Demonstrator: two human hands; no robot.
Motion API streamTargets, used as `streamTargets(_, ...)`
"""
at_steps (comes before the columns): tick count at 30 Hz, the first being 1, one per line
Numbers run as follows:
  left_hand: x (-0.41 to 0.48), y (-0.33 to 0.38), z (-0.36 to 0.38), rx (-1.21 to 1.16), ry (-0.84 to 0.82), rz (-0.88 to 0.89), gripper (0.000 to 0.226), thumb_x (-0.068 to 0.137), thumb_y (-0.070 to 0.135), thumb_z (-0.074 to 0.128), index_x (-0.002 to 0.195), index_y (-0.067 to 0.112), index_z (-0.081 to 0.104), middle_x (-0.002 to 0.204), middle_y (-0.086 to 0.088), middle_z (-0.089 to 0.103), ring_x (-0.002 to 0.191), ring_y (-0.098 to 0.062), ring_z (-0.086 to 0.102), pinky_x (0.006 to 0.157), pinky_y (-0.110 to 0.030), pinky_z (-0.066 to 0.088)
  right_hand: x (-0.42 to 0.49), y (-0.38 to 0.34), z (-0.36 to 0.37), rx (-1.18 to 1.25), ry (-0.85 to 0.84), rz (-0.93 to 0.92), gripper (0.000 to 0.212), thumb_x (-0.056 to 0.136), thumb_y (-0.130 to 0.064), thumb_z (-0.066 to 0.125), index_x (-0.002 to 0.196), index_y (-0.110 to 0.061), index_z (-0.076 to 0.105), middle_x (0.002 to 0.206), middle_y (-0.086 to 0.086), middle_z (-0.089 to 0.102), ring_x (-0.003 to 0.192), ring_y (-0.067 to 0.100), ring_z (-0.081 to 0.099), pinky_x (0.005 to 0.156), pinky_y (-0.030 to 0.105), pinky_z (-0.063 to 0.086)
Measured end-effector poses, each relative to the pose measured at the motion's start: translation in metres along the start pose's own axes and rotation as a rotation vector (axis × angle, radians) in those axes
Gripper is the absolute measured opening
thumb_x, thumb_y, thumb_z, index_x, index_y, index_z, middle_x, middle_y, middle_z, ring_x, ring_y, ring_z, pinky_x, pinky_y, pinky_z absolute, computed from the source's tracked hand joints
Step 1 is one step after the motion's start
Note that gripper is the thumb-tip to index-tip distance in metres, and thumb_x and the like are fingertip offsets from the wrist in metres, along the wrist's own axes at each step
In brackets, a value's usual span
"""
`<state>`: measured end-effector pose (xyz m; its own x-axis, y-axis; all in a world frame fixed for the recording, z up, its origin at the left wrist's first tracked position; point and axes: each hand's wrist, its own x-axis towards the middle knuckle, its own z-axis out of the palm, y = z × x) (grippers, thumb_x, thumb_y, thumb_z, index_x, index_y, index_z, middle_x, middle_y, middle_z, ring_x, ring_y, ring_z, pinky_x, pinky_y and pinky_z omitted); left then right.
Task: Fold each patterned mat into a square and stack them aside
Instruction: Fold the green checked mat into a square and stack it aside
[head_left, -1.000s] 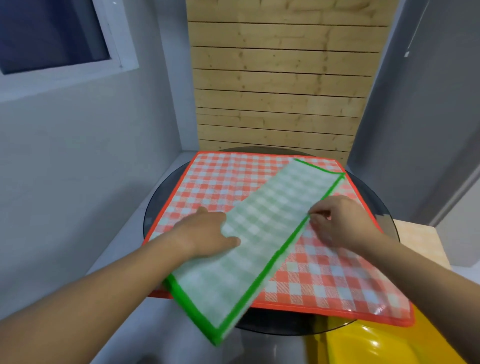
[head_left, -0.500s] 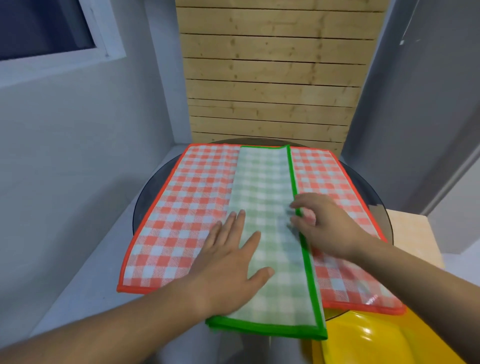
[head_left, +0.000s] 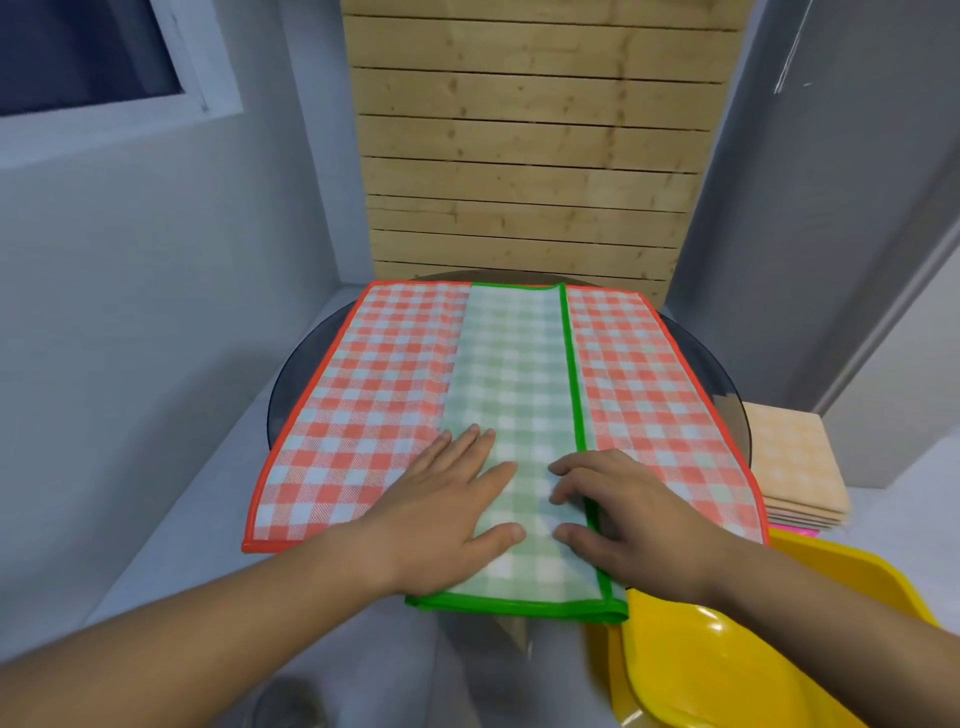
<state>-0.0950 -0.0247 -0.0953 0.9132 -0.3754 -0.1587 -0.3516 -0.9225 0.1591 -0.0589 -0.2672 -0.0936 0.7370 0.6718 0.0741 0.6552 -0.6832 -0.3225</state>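
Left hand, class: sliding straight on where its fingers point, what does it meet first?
The way looks free: the left hand would only cross more green mat, probably reaching its far edge.

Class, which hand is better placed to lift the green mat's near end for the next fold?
Probably the right hand: its bent fingers rest on the open edge of the green mat; the left hand lies flat.

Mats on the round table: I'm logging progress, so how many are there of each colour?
Green-checked mat: 1
Red-checked mat: 1
Total: 2
Peach stack at the right is not counted: its layers are too fine to tell.
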Motion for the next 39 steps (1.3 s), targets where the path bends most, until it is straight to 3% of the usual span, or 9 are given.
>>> streamTargets(4, -0.015, -0.001, -0.007, -0.014, -0.019, 0.104, 0.071, 0.098, 0.068, 0.035, 0.159, 0.037, 0.015, 0.169, 0.006, -0.006, 0.153, -0.008, -0.014, 0.117, -0.022, -0.015, -0.004, 0.000, -0.004, 0.050, -0.025, 0.021, 0.028, 0.094, -0.047, 0.055, 0.120, -0.036, 0.058, 0.144, -0.019, 0.041, 0.129, -0.002, 0.032, 0.109, 0.018, 0.031)
streamTargets(7, -0.021, 0.002, -0.004, -0.001, -0.058, 0.141, 0.081, 0.093, 0.076, 0.037, 0.160, 0.040, 0.008, 0.169, 0.007, -0.013, 0.152, -0.008, -0.019, 0.119, -0.026, -0.016, -0.008, -0.004, -0.007, 0.040, -0.031, 0.028, 0.025, 0.095, -0.044, 0.055, 0.119, -0.038, 0.059, 0.142, -0.020, 0.042, 0.129, -0.003, 0.032, 0.109, 0.018, 0.031)
streamTargets(10, -0.022, 0.003, 0.000, 0.000, -0.088, 0.142, 0.093, 0.086, 0.084, 0.040, 0.159, 0.041, 0.001, 0.167, 0.008, -0.020, 0.151, -0.009, -0.024, 0.122, -0.031, -0.014, -0.017, -0.014, -0.008, 0.025, 0.019, -0.035, 0.023, 0.088, -0.053, 0.059, 0.104, -0.038, 0.064, 0.128, -0.023, 0.051, 0.120, -0.005, 0.039, 0.104, 0.023, 0.037)
streamTargets(14, -0.021, 0.002, 0.007, 0.018, -0.088, 0.141, 0.103, 0.081, 0.088, 0.043, 0.159, 0.041, -0.005, 0.166, 0.008, -0.026, 0.149, -0.010, -0.030, 0.124, -0.037, -0.012, -0.030, -0.025, -0.004, 0.022, -0.036, -0.127, 0.041, 0.074, -0.072, 0.064, 0.093, -0.036, 0.061, 0.122, -0.023, 0.050, 0.116, -0.004, 0.039, 0.098, 0.013, 0.032)
streamTargets(18, -0.020, 0.001, 0.007, 0.002, -0.103, 0.135, 0.102, 0.080, 0.089, 0.042, 0.158, 0.043, -0.006, 0.165, 0.010, -0.027, 0.149, -0.010, -0.031, 0.125, -0.039, -0.010, -0.037, -0.024, 0.000, -0.006, -0.057, -0.131, 0.042, 0.073, -0.067, 0.067, 0.098, -0.035, 0.057, 0.129, -0.020, 0.044, 0.120, -0.004, 0.033, 0.097, 0.005, 0.028)
streamTargets(27, -0.021, 0.002, 0.007, -0.006, -0.102, 0.132, 0.101, 0.081, 0.088, 0.041, 0.158, 0.043, -0.006, 0.165, 0.011, -0.025, 0.149, -0.009, -0.030, 0.124, -0.037, -0.012, -0.042, -0.029, 0.002, -0.111, 0.003, -0.170, 0.037, 0.076, -0.064, 0.061, 0.095, -0.034, 0.055, 0.123, -0.015, 0.052, 0.111, 0.005, 0.047, 0.088, 0.014, 0.043)
streamTargets(32, -0.021, 0.003, 0.005, -0.014, -0.107, 0.125, 0.100, 0.082, 0.086, 0.043, 0.159, 0.043, -0.005, 0.166, 0.010, -0.025, 0.150, -0.010, -0.029, 0.123, -0.035, -0.012, -0.045, -0.030, 0.002, -0.084, 0.049, -0.191, 0.028, 0.084, -0.058, 0.058, 0.092, -0.032, 0.056, 0.120, -0.013, 0.056, 0.107, 0.006, 0.051, 0.085, 0.014, 0.044)
streamTargets(39, -0.026, 0.003, -0.024, -0.180, -0.233, 0.134, 0.114, 0.073, 0.079, 0.066, 0.155, 0.051, -0.008, 0.163, 0.022, -0.022, 0.145, 0.002, -0.031, 0.121, -0.031, -0.015, -0.041, -0.027, -0.007, 0.004, 0.067, -0.164, 0.032, 0.096, -0.055, 0.042, 0.103, -0.030, 0.061, 0.107, -0.015, 0.064, 0.100, 0.006, 0.060, 0.079, 0.025, 0.052)
